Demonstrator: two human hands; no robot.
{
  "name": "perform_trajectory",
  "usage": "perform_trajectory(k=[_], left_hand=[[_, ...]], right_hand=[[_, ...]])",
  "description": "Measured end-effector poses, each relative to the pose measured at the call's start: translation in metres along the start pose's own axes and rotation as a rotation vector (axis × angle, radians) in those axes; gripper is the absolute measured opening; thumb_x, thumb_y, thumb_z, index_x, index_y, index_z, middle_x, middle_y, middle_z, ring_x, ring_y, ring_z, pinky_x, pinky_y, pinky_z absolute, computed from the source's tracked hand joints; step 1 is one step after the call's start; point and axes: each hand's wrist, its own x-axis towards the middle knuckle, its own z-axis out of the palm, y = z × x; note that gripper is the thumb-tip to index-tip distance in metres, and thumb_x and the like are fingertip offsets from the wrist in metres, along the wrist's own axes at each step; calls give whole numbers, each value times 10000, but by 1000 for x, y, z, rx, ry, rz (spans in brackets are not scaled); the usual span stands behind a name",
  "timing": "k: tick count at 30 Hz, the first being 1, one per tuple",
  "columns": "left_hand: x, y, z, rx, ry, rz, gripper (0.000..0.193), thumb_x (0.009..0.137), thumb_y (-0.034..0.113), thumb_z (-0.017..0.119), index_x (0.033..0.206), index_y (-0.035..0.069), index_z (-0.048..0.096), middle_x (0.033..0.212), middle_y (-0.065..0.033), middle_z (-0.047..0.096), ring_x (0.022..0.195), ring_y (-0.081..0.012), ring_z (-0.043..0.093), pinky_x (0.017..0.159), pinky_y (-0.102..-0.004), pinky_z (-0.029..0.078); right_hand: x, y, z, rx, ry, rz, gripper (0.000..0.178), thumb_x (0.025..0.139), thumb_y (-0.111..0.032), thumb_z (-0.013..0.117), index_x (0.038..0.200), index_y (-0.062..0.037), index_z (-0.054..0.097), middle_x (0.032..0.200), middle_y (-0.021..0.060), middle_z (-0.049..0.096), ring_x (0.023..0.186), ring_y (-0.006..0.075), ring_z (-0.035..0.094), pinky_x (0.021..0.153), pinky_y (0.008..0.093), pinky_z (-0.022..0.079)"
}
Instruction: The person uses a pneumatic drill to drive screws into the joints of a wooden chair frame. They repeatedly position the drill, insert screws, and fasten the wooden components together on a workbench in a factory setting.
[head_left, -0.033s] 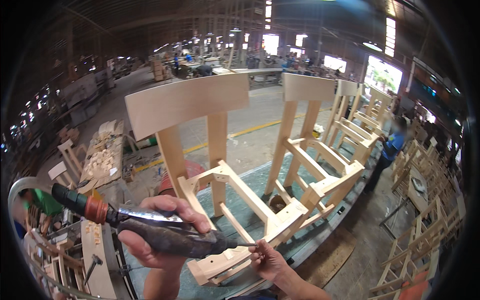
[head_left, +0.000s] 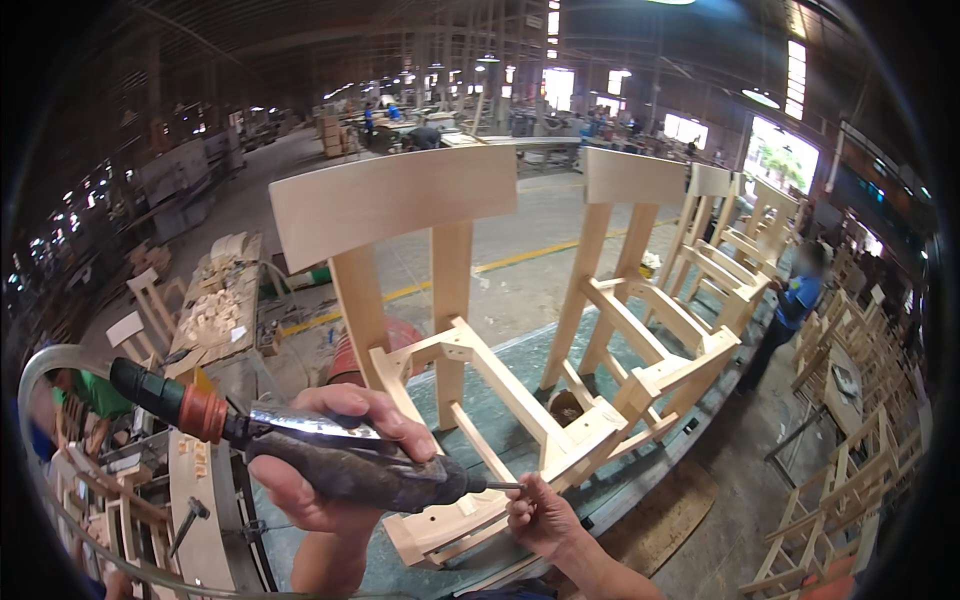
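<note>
My left hand (head_left: 340, 514) is wrapped round a dark, worn air screwdriver (head_left: 350, 466) with a bright metal lever on top and an orange collar by the hose end. Its thin bit (head_left: 490, 485) points right. At the bit's tip my right hand (head_left: 542, 516) is closed in a pinch; whatever small thing sits between the fingertips is hidden. Both hands are above the near side of a pale wooden chair frame (head_left: 505, 380), which has a wide curved back panel (head_left: 400, 200) and an open seat. The bit stays clear of the chair's wood.
More chair frames (head_left: 655, 345) stand in a row on the green bench (head_left: 500, 340), with a small round container (head_left: 567, 408) among them. A clear hose (head_left: 45, 362) curves off the tool. A person (head_left: 795, 300) in blue works at right. A hammer (head_left: 188, 522) lies lower left.
The view has shifted slightly, so the chairs, bench and hands sit a little further right. The grip on the screwdriver and the pinch at its tip look the same.
</note>
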Motion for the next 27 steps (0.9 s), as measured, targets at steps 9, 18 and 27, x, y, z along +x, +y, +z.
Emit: perform_trajectory(k=[9,18,27], left_hand=[[-6,18,-9,93,-15,79,818,923,718,396,1211,-44,471,1019,-209,555,832,-354,634,749,-515,523],[-13,15,-17,100,-28,59,842,896,751,396,1202,-30,465,1041,-225,562,895,-373,643,790,-512,539],[-15,20,-15,93,-26,54,849,856,760,476,1214,-10,477,1077,-217,575,918,-371,641,818,-524,524]], right_hand=[[17,10,40,-165,148,-54,298,918,-290,690,1079,-47,629,948,88,672,781,150,653,639,240,573],[25,11,36,-66,123,-59,191,903,-237,706,979,-71,649,832,38,658,695,114,639,606,213,572],[31,20,38,-16,87,-104,196,876,-294,724,920,-112,666,792,-8,640,682,85,613,579,194,527]])
